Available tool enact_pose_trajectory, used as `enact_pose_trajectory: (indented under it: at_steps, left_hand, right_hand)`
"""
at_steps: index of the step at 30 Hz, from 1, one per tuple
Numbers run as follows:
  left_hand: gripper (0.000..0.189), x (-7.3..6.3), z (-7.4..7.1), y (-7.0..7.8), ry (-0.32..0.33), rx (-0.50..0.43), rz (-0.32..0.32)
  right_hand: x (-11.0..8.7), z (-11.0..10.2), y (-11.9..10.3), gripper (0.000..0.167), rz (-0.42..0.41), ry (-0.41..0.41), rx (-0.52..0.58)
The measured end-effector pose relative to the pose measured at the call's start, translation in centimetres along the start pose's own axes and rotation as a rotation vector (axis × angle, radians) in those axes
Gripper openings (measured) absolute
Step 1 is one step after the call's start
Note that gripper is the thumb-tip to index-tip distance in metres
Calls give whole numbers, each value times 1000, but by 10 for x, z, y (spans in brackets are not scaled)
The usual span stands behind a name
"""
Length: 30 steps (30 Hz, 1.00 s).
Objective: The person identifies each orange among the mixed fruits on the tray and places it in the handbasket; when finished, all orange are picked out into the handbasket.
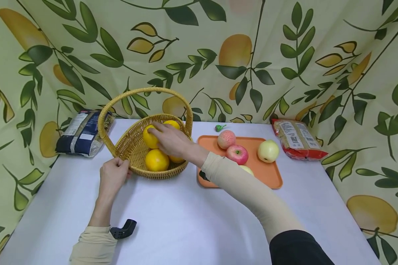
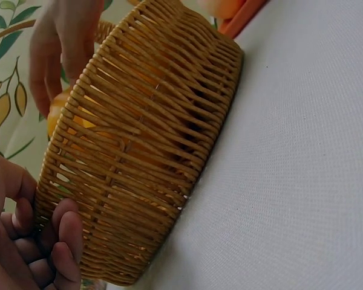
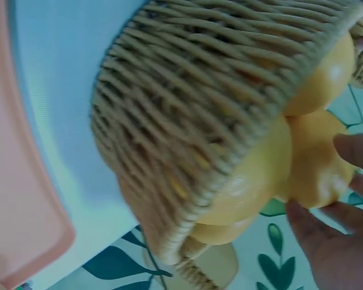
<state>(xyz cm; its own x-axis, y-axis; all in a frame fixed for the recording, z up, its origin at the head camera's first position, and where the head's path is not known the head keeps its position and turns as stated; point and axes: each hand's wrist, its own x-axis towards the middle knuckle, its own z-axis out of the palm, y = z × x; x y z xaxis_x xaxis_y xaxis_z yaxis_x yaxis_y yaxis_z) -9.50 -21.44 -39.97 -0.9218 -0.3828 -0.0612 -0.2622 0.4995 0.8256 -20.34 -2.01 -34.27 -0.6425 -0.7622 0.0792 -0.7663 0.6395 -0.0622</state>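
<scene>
A wicker basket (image 1: 129, 147) with a tall arched handle stands on the table and holds several oranges (image 1: 157, 160). My left hand (image 1: 114, 172) grips its near left rim; in the left wrist view, the thumb and curled fingers (image 2: 66, 232) close over the woven edge. Reaching across into the basket, my right hand (image 1: 174, 141) holds the upper orange (image 1: 149, 138), which rests on the other fruit. The right wrist view has thumb and fingers around that orange (image 3: 319, 160). Part of the fruit behind the hand is hidden.
Right of the basket, an orange tray (image 1: 265, 176) carries a pinkish round fruit (image 1: 226, 139), a red apple (image 1: 237, 154) and pale fruit (image 1: 268, 151), one mostly behind my sleeve. Packaged bags stand at the left (image 1: 83, 134) and right (image 1: 298, 139). A small green object (image 1: 220, 127) lies behind the tray.
</scene>
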Motion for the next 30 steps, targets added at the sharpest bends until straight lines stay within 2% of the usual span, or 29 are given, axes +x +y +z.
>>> enact_pose_trajectory:
  at_steps: [3,7,11,18,30]
  left_hand:
    - [31,0,0,0,-2,-1,-5]
    - [31,0,0,0,-8,-3,-10]
    - [31,0,0,2,-8,-2,-5]
    - [31,0,0,4,-7,-12,2]
    - [30,-1,-1,3,-2,2,0]
  right_hand:
    - [0,-2,-1,53,24,-50,5]
    - [-3,-2,-1,52,69,-165,-20]
    - [-5,1,0,49,62,-247,-48]
    - [-8,0,0,49,41,-270,-62]
    - [-14,-4,4,51,44,-252,-69]
